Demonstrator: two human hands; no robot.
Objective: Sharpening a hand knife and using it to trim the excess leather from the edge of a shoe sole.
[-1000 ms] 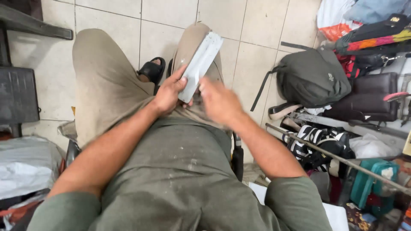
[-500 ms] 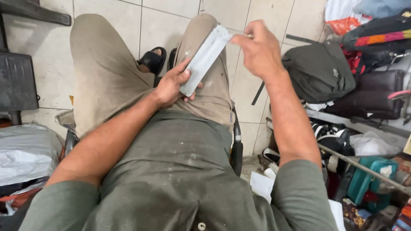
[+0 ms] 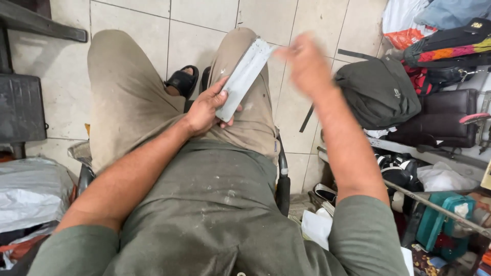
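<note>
The person sits with knees apart over a pale tiled floor [image 3: 153,20], and the left hand [image 3: 207,110] holds a long, flat, pale grey rectangular strip [image 3: 244,76] by its lower end, the fingers [image 3: 221,87] curled round one edge and the thumb pressed on the flat face, so the strip slants up and away over the right thigh in beige trousers [image 3: 250,117]. The right hand [image 3: 307,64] is raised just beside the strip's upper end, apart from it, and so blurred that I cannot tell whether its fingers are spread or pinched on anything. Between the knees a foot in a black sandal [image 3: 181,81] rests on the tiles. Off to the right lies a heap of bags: a dark green backpack [image 3: 378,92] nearest the raised arm, a dark brown leather case [image 3: 440,120] beside it, and a striped multicoloured bag [image 3: 445,48] above
</note>
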